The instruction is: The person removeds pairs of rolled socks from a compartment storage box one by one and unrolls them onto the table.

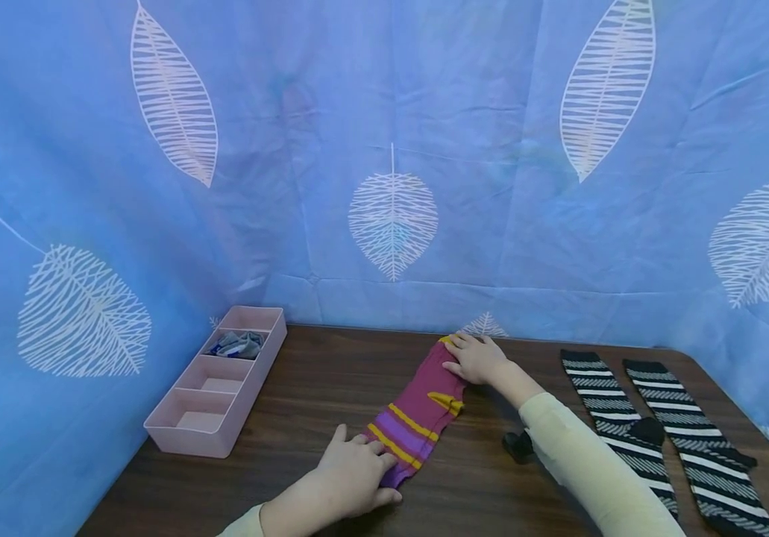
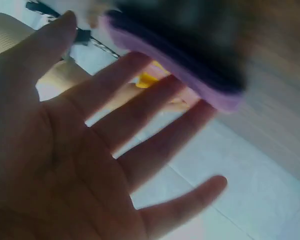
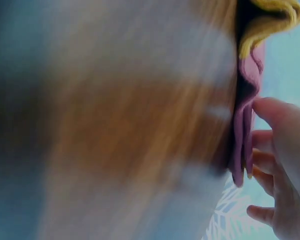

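maroon sock (image 1: 414, 391): lies slantwise on the table (image 1: 317, 388), its yellow toe near the back edge and its purple cuff nearer the front edge; it looks spread full length, probably so both ends can be reached at once.
left hand (image 1: 357, 473): rests on the cuff with straight, spread fingers, pinching nothing; the flat touch seems meant to steady or smooth that end.
right hand (image 1: 481, 359): lies over the toe end, fingers apart and lightly extended, not closed round the fabric; it likely anchors the far end against the left.
layers: the right wrist view shows doubled folds along the side, but blur there leaves it unclear whether this is one sock or a stacked pair.
striped socks (image 1: 689, 421): two, side by side along the right edge, perhaps set there to leave the middle for handling.
pink box (image 1: 186, 445): stands along the left edge towards the back left corner; its dividers hold a grey bundle (image 1: 239, 345) in the second compartment from the back.
dark item (image 1: 517, 446): just beside the right sleeve (image 1: 579, 440), partly hidden by it.
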Tool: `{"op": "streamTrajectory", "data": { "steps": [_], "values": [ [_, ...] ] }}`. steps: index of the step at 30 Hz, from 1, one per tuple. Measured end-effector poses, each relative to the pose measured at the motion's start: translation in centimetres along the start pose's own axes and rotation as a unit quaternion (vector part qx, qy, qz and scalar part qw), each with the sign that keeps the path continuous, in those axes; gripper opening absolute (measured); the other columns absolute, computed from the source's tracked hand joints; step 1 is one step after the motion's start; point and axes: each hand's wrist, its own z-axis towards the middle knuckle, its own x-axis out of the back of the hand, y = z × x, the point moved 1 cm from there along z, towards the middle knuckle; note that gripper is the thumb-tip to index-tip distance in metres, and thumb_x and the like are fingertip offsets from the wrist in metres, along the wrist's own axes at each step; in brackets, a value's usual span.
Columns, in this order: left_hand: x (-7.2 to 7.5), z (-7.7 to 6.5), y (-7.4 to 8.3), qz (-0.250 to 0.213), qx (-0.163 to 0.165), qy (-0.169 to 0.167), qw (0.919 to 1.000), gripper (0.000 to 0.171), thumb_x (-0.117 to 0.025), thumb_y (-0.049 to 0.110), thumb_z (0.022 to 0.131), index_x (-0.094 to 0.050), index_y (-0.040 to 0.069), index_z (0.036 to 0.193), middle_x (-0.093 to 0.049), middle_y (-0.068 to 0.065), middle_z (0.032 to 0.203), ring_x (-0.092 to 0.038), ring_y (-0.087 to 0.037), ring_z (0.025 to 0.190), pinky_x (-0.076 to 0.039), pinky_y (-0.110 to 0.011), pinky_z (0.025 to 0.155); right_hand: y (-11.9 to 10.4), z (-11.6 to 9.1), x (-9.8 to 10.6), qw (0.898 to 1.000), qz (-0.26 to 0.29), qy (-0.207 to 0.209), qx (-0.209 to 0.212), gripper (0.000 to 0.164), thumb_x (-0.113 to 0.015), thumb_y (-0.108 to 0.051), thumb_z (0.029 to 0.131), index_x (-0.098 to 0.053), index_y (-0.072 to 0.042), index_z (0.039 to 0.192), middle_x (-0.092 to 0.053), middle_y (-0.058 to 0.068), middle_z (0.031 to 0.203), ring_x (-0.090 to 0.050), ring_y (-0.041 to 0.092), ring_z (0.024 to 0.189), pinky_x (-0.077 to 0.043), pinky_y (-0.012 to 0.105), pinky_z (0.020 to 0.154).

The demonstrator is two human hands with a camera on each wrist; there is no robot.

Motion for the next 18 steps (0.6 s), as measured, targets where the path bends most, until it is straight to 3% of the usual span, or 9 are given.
{"op": "streamTrajectory", "data": {
  "steps": [8,14,18],
  "values": [
    [-0.6,0.8,-1.9,0.044,0.078,0.040,0.9952,0.062,-0.055,0.066,0.086,-0.063,0.023,0.130,-0.061,-0.003,0.136,-0.054,-0.027,0.130,-0.037,-0.060,0.105,1.2,-2.0,0.0,0.999,-0.010,0.000,-0.036,0.060,-0.041,-0.045,0.102,-0.042,-0.004,0.146,-0.032,0.015,0.158,-0.023,0.035,0.149,-0.022,0.062,0.115],
    [-0.9,2.7,-4.5,0.021,0.136,0.042,0.9897,0.066,-0.055,0.067,0.087,-0.064,0.018,0.129,-0.058,-0.006,0.139,-0.045,-0.030,0.137,-0.033,-0.063,0.107,1.6,-3.7,0.1,0.999,-0.007,-0.003,-0.040,0.061,-0.045,-0.045,0.101,-0.044,-0.002,0.145,-0.033,0.016,0.157,-0.024,0.035,0.148,-0.022,0.063,0.115],
    [-0.7,4.5,-5.7,0.009,0.169,0.039,0.9847,0.063,-0.053,0.066,0.088,-0.070,0.014,0.121,-0.055,-0.009,0.143,-0.038,-0.032,0.142,-0.027,-0.064,0.111,1.6,-4.6,0.0,0.999,-0.024,-0.011,-0.039,0.063,-0.045,-0.047,0.100,-0.044,-0.003,0.145,-0.034,0.015,0.157,-0.024,0.034,0.148,-0.024,0.062,0.114]
  ]
}}
